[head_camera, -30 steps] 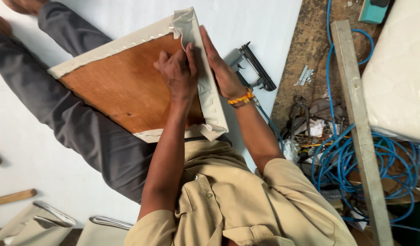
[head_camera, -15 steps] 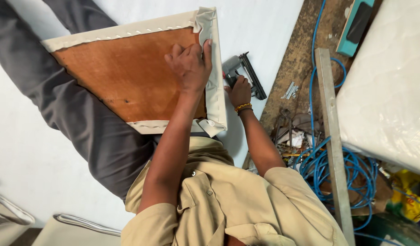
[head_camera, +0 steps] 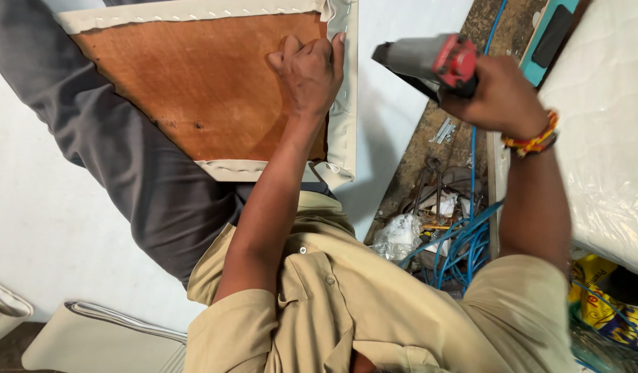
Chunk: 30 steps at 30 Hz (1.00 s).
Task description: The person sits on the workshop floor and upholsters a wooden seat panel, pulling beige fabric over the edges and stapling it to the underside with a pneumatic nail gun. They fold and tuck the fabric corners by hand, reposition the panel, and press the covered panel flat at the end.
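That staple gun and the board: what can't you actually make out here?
Head view only:
- Staple gun: its handle and trigger are covered by the right hand.
- Wooden board: its top is cut off by the frame edge; the left hand hides part of the fabric edge.
- Blue hose: its end is lost in clutter behind the shoulder.

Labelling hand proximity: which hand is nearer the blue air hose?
Right. The right hand holds the staple gun directly above the blue air hose, which runs just beside its wrist. The left hand presses on the wooden panel, farther away.
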Available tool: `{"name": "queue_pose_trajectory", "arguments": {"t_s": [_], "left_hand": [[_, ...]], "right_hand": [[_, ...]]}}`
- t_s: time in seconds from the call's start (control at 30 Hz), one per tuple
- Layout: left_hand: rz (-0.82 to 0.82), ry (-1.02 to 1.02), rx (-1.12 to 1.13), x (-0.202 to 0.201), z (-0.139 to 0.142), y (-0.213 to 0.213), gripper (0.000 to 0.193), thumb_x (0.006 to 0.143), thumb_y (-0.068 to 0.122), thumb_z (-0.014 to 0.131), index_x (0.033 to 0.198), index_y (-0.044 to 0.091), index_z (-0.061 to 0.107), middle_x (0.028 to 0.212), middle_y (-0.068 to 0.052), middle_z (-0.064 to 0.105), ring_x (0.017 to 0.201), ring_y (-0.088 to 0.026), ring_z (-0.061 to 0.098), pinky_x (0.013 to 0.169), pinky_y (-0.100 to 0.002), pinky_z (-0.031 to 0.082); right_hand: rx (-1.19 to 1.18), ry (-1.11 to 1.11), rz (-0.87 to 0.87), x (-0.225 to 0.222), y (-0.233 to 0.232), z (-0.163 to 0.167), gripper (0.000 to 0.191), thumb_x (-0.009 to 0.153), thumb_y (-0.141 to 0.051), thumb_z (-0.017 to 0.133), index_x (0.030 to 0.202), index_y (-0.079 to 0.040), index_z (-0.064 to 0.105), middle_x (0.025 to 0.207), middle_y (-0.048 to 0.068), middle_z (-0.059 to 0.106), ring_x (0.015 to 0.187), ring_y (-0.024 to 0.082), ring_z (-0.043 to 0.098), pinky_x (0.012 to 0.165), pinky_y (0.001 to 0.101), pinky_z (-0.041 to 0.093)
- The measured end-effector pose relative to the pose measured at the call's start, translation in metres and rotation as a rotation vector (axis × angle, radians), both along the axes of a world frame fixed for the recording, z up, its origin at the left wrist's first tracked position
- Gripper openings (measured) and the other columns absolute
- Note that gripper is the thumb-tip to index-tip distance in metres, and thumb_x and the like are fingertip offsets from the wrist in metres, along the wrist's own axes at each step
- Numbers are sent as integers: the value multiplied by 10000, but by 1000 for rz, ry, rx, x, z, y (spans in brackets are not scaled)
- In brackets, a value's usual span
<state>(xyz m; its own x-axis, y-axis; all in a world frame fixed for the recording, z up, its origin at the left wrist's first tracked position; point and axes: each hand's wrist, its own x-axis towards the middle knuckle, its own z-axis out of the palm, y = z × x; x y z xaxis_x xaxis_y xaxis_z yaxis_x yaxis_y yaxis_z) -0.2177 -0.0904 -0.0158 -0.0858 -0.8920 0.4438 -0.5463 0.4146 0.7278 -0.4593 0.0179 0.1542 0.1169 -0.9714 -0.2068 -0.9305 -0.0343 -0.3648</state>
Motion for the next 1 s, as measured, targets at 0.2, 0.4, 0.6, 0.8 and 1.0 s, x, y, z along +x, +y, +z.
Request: {"name": "queue_pose_trajectory", "arguments": {"t_s": [0.2, 0.4, 0.6, 0.8, 1.0], "left_hand": [[-4, -10, -10, 3, 2, 0, 397, 1001, 355, 646, 677, 127, 675, 628, -60, 655, 790, -262, 546, 797, -437, 328], [13, -8, -25, 1, -1, -2, 399, 985, 334, 651, 647, 123, 663, 616, -51, 660, 789, -276, 554, 783, -456, 320], [11, 15, -39, 0, -5, -1, 437, 992, 331, 668, 620, 106, 624, 648, -57, 655, 777, -281, 534, 794, -449, 327], [-12, 18, -49, 0, -1, -1, 404, 991, 318, 685, 643, 120, 637, 603, -55, 612, 745, -259, 520, 781, -434, 322], [-180, 67, 123, 17, 1, 1, 407, 1018, 343, 690, 705, 96, 612, 670, -82, 605, 784, -273, 514, 797, -449, 357]], "right_hand": [[10, 228, 278, 52, -63, 27, 338, 799, -218, 795, 1091, -77, 700, 781, 179, 659, 734, 402, 658, 690, 476, 541], [113, 302, 255, 68, -68, 32, 299, 773, -239, 779, 1023, -93, 703, 730, 169, 666, 687, 400, 663, 665, 496, 541], [171, 343, 226, 69, -49, 27, 288, 777, -248, 786, 996, -84, 696, 720, 173, 662, 690, 399, 663, 664, 486, 543], [-102, 114, -86, 10, 6, -1, 515, 877, -225, 769, 1307, -49, 548, 995, 191, 700, 856, 372, 705, 728, 471, 565], [-67, -147, -589, -8, 63, -169, 617, 921, -148, 703, 1396, -27, 327, 1040, 256, 671, 913, 428, 699, 740, 519, 562]]}}
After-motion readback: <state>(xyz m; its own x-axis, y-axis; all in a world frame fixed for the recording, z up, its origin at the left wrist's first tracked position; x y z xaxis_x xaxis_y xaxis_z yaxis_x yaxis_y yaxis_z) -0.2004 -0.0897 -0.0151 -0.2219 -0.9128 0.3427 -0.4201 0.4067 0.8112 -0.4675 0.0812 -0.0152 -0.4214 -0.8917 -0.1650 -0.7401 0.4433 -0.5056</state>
